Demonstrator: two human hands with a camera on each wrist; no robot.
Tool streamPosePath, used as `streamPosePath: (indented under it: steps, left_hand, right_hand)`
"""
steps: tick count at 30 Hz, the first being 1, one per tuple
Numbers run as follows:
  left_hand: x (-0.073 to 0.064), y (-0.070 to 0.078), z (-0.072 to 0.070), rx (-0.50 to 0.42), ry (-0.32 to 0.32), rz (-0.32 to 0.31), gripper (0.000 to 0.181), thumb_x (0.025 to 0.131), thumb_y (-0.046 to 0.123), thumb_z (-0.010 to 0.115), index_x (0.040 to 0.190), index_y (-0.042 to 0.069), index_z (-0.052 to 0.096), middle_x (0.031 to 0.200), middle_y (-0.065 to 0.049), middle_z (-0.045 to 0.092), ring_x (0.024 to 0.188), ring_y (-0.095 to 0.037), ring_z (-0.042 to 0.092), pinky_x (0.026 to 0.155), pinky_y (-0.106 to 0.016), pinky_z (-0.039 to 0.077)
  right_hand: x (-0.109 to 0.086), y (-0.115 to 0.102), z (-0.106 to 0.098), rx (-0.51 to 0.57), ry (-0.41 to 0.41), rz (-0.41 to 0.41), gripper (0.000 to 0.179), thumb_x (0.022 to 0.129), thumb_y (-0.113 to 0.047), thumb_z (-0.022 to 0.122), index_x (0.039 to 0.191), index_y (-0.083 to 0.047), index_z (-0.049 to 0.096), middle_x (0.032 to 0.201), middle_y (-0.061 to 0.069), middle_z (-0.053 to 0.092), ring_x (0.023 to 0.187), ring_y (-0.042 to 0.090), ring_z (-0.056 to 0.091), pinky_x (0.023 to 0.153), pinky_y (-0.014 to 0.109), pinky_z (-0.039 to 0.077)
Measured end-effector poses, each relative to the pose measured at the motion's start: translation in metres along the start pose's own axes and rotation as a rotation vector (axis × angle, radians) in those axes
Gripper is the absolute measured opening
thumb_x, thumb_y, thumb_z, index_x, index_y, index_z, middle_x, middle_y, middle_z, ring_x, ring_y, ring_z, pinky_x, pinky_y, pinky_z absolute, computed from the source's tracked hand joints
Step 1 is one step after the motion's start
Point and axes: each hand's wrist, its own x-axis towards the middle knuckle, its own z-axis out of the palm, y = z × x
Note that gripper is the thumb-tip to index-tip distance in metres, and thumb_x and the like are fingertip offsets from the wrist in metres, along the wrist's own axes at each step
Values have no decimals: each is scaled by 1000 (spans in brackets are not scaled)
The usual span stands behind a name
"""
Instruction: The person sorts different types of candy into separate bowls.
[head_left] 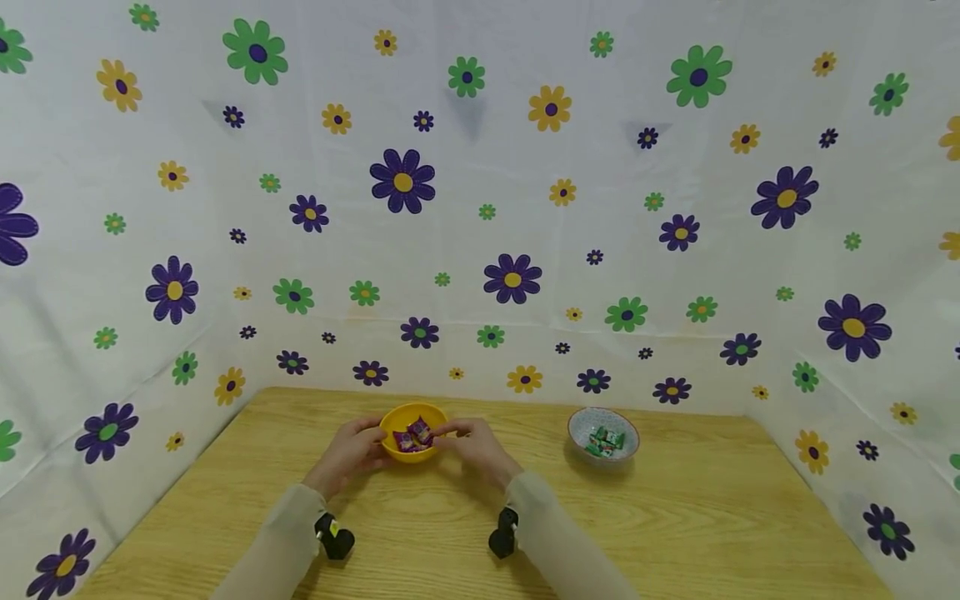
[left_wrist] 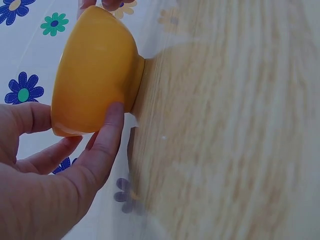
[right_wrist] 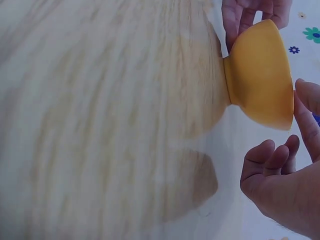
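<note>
A yellow bowl point(head_left: 393, 455) stands on the wooden table with several purple-wrapped candies point(head_left: 411, 437) inside. My left hand point(head_left: 354, 453) holds the bowl's left side, one digit at the rim and other fingers against the outer wall, as the left wrist view shows. From the right, my right hand point(head_left: 477, 448) reaches over the opposite rim, its index finger extended toward the candies. In the right wrist view its remaining fingers point(right_wrist: 267, 157) are loosely curled, apart from the bowl wall point(right_wrist: 262, 75). Nothing shows in its grasp.
To the right on the table point(head_left: 697, 500) stands a pale patterned bowl point(head_left: 581, 446) with a reddish rim, holding several green-wrapped candies point(head_left: 606, 440). A white flower-printed curtain point(head_left: 450, 242) encloses the back and sides. Each wrist carries a small black device.
</note>
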Motion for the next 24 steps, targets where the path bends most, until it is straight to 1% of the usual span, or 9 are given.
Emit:
streamPosePath:
  steps: [5,8,12,14,17,19,21,24]
  left_hand:
    - [-1,2,2,17,1,-14,41,94,12,43,132,-1,38,126,-25,44,95,-28,58,82,-42,47]
    - [-1,4,3,26,-11,-6,42,94,13,42,133,-1,36,128,-25,42,100,-30,56,84,-42,46]
    - [-1,4,3,31,-25,5,42,96,19,41,133,-1,36,128,-25,43,101,-30,56,85,-42,46]
    - [-2,4,4,41,-31,7,45,97,23,41,134,-2,35,128,-26,42,102,-32,55,87,-43,44]
    - [-3,4,1,92,9,8,50,96,33,42,133,-1,36,130,-23,42,105,-31,52,90,-41,43]
    - [-3,6,-1,148,46,24,54,96,37,41,134,-1,36,131,-22,42,107,-30,51,91,-40,42]
    - [-4,9,-1,207,88,42,57,95,41,41,134,0,37,131,-20,42,108,-29,50,91,-40,42]
    - [-7,14,0,322,136,88,61,94,46,39,135,1,36,131,-21,41,111,-31,47,93,-43,40]
  right_hand:
    - [-5,5,-10,17,6,-28,23,85,-22,63,104,-9,68,103,1,59,90,17,47,70,29,39]
    - [-8,6,-16,50,17,-23,23,86,-22,62,105,-9,67,100,3,58,84,17,49,64,28,42]
    - [-14,9,-23,91,26,-18,24,87,-22,61,105,-7,66,99,4,57,81,17,50,62,29,42]
    - [-18,11,-27,88,27,-18,25,87,-21,61,105,-5,65,100,3,58,83,16,50,64,29,43]
    - [-21,13,-30,66,25,-23,26,87,-20,61,106,-4,65,100,2,61,84,15,52,66,32,46]
    - [-22,13,-34,24,33,-37,26,87,-20,61,107,-4,65,101,1,63,85,14,54,68,33,47]
    - [-24,13,-38,-34,38,-53,26,87,-20,61,108,-5,65,102,1,63,89,14,55,73,34,48]
    - [-30,11,-46,-158,48,-85,27,88,-22,59,110,-8,64,107,0,63,98,17,56,84,35,45]
